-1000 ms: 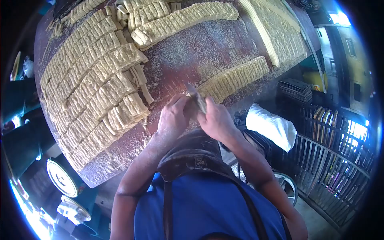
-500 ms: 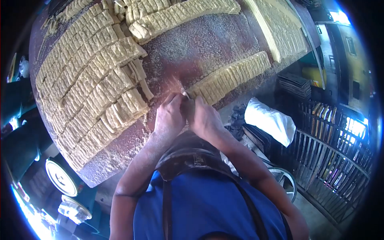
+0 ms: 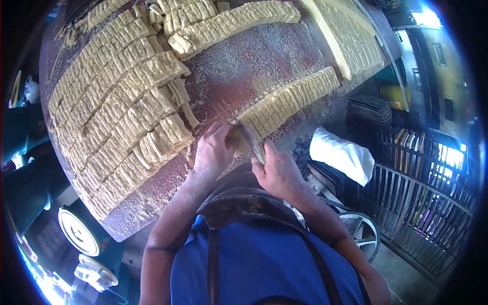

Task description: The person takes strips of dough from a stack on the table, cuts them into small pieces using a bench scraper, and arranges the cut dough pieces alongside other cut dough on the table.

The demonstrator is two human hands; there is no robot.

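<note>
A knife with a flour-dusted blade is gripped in my right hand, its blade slanting up and left across the near end of a scored dough strip. My left hand is closed at that same end, to the left of the blade, with its fingers curled in. What those fingers hold is hidden. Left of my hands lie long rows of cut dough pieces, with a few loose slices along their right edge.
The floury reddish table carries another dough strip at the back and a wide dough slab at the far right. Beyond the near edge are a white sack, stacked dark trays, a slatted rack and a round dial.
My right hand has moved right and toward my body, away from my left hand, and the knife blade now shows between them. The left hand has hardly shifted.
</note>
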